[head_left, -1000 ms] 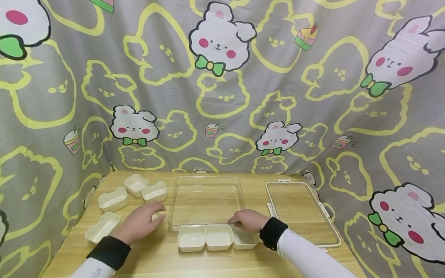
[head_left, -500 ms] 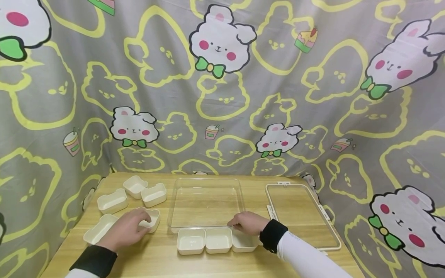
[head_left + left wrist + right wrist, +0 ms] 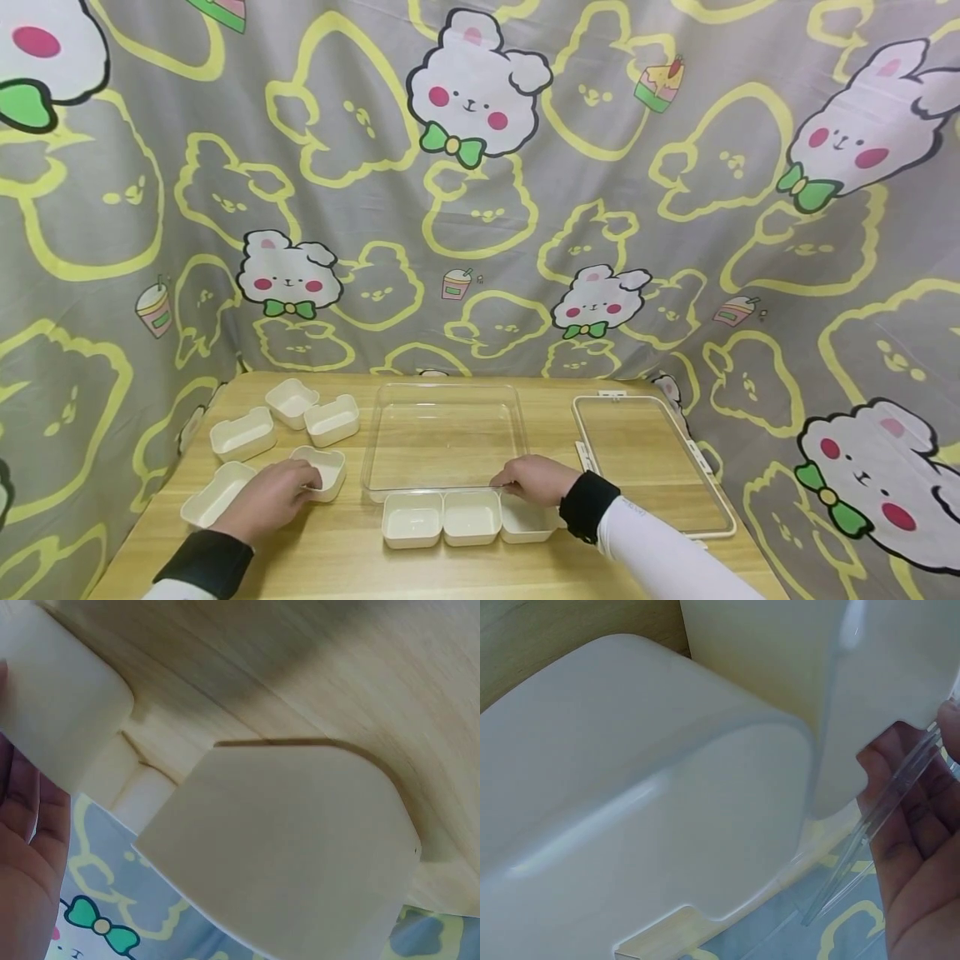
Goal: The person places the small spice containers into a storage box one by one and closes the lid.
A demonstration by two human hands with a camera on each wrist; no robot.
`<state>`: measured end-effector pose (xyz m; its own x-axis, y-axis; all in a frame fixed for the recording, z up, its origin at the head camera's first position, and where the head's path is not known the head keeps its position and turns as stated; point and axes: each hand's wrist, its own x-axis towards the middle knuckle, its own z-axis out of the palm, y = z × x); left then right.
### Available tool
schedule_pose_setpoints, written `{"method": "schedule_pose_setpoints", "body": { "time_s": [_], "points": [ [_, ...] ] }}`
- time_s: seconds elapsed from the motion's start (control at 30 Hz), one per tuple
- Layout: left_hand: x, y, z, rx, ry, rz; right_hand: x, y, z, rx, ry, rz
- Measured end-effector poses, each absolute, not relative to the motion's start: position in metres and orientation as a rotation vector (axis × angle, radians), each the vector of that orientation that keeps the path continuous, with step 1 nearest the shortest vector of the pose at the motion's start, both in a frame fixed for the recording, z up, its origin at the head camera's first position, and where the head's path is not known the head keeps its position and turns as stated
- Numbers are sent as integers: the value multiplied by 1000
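Eight cream boxes (image 3: 332,421) sit on one tabletop (image 3: 322,567); five of them are left of the clear tray (image 3: 446,442) and three stand in a row along its near side; of clear trays there is one; of white frames there is also one, the white frame (image 3: 711,468) at the right, with at least three white clips (image 3: 699,454) on it; two grips, a left grip (image 3: 273,492) and a right grip (image 3: 542,481); two black wristbands (image 3: 204,560), one per wrist; two white sleeves (image 3: 667,542); three printed drink cups (image 3: 456,284) show on the patterned curtain (image 3: 390,208), whose number of pieces cannot be told.
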<state>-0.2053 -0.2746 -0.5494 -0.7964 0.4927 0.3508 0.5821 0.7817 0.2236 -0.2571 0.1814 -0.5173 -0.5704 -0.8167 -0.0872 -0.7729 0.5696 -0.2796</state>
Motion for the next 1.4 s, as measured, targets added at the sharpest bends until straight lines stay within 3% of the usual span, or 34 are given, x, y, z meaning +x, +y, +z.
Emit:
{"method": "schedule_pose_setpoints", "body": {
  "time_s": [0.7, 1.4],
  "points": [
    [-208, -269, -543, -831, -2727, -486, -258, 184, -521, -1351, 2595, -316],
    [-220, -252, -489, -927, -2677, -514, -260, 183, -521, -1303, 2581, -315]
  ]
}}
